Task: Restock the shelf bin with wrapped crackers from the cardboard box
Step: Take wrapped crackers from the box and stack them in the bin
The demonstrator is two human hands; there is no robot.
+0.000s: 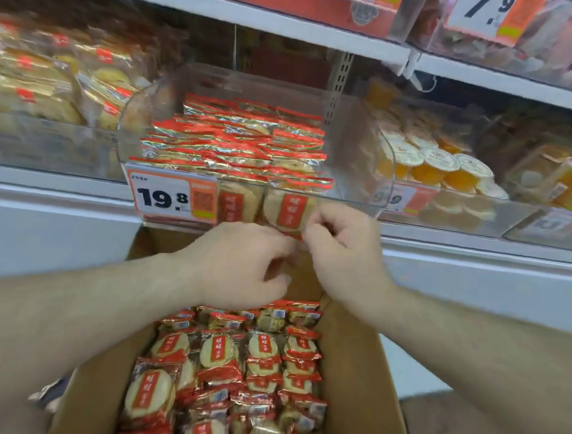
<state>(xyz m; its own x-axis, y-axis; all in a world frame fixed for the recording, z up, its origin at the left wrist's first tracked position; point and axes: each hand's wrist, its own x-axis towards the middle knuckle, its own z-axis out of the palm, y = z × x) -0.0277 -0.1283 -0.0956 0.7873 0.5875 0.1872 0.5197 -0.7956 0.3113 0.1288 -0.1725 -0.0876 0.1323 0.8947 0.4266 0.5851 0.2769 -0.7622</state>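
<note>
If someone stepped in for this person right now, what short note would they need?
Left hand: fingers curled, apparently pinching a red wrapper edge together with the right hand, just below the bin front; the grip is partly hidden.
Clear shelf bin: already stacked with wrapped crackers, room left on its right side.
Cardboard box below: many packs remain.
Left: place this pack, keep moving packs up.

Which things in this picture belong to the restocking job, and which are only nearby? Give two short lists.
Part of the job: cardboard box; wrapped crackers; clear shelf bin; left hand; right hand.

Only nearby: orange jelly cups; bagged pastries; 19.8 price tag; upper 7.9 price tag.
</note>
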